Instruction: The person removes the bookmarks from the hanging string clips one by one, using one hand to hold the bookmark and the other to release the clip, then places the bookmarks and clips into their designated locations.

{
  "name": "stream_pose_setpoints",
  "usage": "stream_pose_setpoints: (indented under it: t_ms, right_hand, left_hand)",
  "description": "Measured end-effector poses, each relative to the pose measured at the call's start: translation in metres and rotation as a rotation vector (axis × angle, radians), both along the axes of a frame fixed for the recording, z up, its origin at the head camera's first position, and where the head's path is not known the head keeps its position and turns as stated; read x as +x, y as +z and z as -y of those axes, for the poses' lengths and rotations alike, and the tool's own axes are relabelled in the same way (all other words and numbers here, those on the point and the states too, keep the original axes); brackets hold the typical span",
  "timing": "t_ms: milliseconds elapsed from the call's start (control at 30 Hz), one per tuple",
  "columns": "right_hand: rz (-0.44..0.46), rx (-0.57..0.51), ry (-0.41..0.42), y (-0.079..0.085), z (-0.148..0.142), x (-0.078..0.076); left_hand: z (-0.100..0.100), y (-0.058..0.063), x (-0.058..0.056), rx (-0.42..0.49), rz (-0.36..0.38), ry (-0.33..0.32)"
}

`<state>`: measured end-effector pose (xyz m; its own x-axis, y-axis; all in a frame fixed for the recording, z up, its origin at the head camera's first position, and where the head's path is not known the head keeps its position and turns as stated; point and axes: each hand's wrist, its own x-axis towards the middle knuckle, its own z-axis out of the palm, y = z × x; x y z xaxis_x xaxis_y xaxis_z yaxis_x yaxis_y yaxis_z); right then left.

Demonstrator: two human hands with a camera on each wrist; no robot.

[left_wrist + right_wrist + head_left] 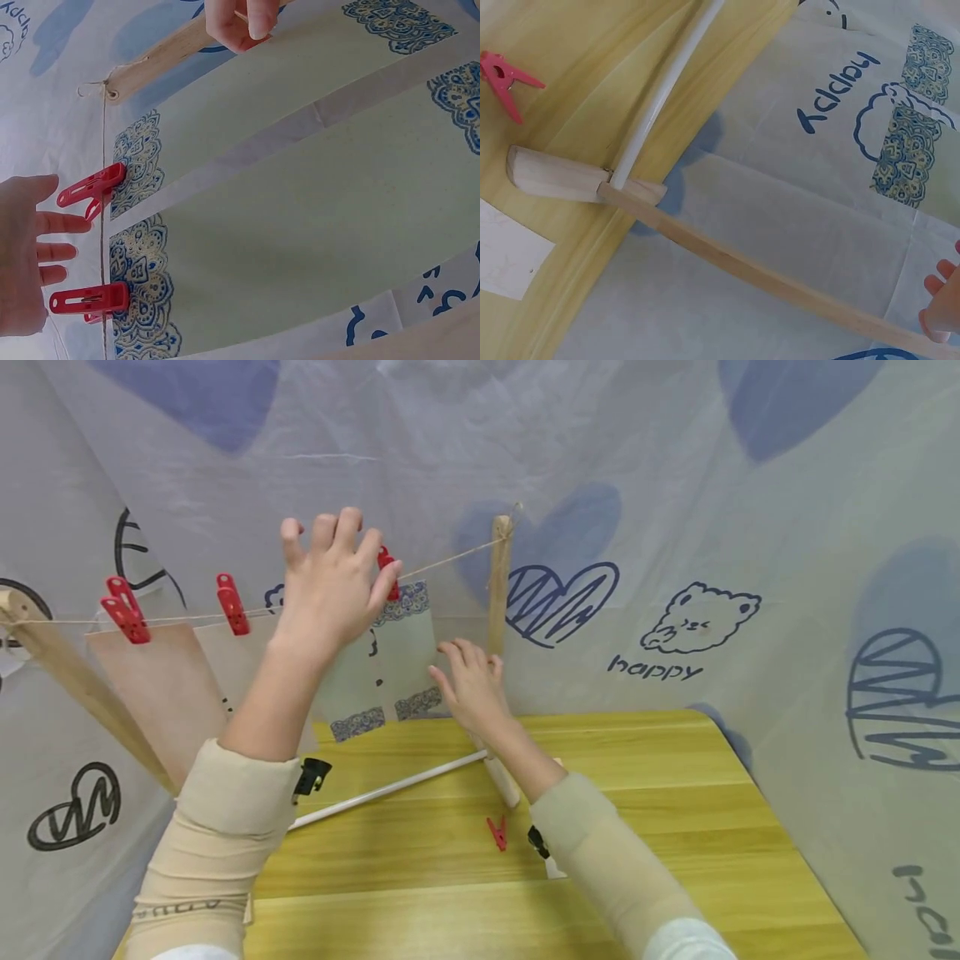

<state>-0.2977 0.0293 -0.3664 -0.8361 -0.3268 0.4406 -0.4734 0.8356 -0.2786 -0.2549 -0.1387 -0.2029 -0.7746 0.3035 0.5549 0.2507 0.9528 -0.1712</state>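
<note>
Pale green, the right-hand sheet is hanging from the string by a red clip at its blue-patterned top, its long axis running down toward the worktop and its lower end slanting slightly to the right. It is lying between the hands: below and to the right of the left hand, and just left of the right hand. The left hand is hovering at clip height, fingers spread and holding nothing; it is sitting nearer the clip, though whether a fingertip is touching it I cannot tell. The right hand is hovering beside the sheet's right edge, nearer its body, fingers loosely parted and seemingly gripping nothing; any contact there is escaping the view. A second patterned sheet is hanging immediately leftward.
</note>
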Motion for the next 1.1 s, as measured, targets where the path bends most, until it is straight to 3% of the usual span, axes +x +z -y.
stream_pose_setpoints:
  t_ms: [467,1100]
  right_hand:
    - [0.034,0.012,-0.009,-0.001,0.013,-0.005]
    - [0.051,-0.01,0.028,0.001,0.018,0.002]
  left_hand:
    - [0.001,0.005,-0.005,-0.017,0.076,0.025]
    - [0.001,0.006,-0.011,-0.012,0.109,0.014]
